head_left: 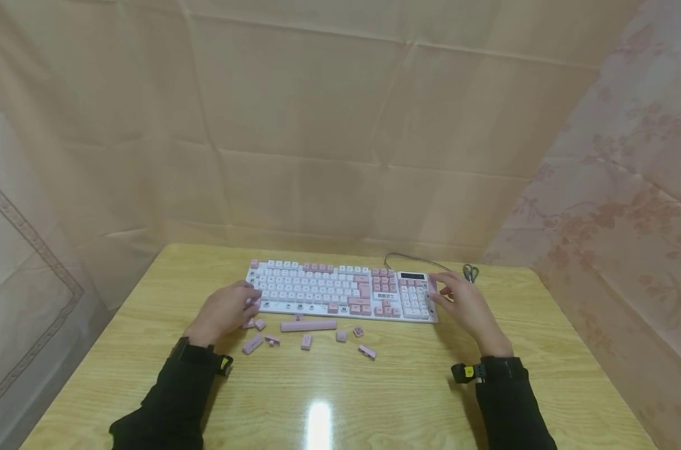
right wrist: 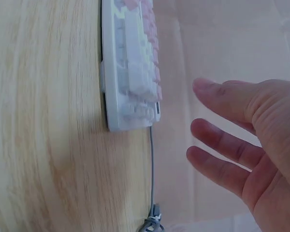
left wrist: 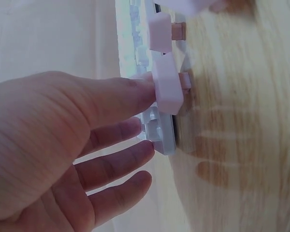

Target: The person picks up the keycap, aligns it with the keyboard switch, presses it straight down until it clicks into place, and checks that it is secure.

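Note:
A white and pink keyboard (head_left: 312, 287) lies on the table with several keycaps off at its left and right ends. My left hand (head_left: 226, 309) is at its left end; in the left wrist view the thumb (left wrist: 121, 96) reaches the front edge behind a loose pink keycap (left wrist: 167, 84), and what the thumb and index finger meet is hidden. Beside the keyboard's right end is my right hand (head_left: 464, 303), thumb and index finger apart. No object shows between the right hand's fingers (right wrist: 222, 166) in the right wrist view.
Several loose keycaps (head_left: 307, 342) and a long pink space bar (head_left: 308, 325) lie in front of the keyboard on the wooden table (head_left: 397, 400). Behind it a grey cable (head_left: 413, 257) runs to a tied bundle (head_left: 470, 273). Beige cloth (head_left: 340, 137) hangs at the back.

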The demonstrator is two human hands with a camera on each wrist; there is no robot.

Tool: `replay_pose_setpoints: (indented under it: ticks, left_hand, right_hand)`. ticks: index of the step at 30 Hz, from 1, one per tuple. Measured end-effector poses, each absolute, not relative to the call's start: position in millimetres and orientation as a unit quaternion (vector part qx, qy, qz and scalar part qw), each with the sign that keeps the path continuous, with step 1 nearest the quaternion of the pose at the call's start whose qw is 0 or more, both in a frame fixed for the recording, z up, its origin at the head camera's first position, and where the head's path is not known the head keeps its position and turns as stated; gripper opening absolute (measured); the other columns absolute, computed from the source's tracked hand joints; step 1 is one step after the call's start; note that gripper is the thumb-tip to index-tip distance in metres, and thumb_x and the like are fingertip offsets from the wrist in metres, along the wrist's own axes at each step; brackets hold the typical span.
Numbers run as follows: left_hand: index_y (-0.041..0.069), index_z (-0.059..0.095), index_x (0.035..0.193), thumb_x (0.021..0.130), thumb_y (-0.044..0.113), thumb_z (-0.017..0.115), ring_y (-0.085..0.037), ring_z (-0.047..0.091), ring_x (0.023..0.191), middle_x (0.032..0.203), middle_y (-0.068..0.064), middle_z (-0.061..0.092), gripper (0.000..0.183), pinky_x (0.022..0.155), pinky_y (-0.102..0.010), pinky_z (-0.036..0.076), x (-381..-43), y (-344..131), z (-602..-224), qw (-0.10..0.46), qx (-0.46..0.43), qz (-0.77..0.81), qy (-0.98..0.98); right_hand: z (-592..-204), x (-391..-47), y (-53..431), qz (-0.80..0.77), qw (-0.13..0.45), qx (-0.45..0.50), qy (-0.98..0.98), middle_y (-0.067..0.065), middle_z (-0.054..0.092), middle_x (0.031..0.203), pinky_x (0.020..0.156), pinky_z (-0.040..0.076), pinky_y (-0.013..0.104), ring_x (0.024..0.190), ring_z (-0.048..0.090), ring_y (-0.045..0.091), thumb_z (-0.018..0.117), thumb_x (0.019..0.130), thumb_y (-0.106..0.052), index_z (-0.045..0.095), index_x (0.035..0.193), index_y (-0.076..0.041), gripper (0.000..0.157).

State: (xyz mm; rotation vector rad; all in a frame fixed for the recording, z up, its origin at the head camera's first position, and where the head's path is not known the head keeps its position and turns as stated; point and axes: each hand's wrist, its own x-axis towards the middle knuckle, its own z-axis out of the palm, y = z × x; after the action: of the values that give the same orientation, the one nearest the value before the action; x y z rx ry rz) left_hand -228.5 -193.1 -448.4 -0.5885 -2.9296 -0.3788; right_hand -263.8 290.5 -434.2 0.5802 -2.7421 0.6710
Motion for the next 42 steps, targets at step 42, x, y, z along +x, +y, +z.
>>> replay_pose_setpoints:
  ticks: [42]
  left_hand:
    - [0.003, 0.066, 0.114, 0.087, 0.015, 0.066, -0.029, 0.06, 0.1, 0.11, -0.015, 0.063, 0.03, 0.085, -0.047, 0.048, -229, -193, -449, 0.06, -0.189, -0.121, -0.973]
  right_hand:
    - [-458, -282, 300, 0.217, 0.06, 0.205, -0.953, 0.019, 0.062, 0.117, 0.072, 0.053, 0.044, 0.085, 0.064, 0.028, 0.065, 0.087, -0.012, 0.064, 0.118, -0.002, 0.033]
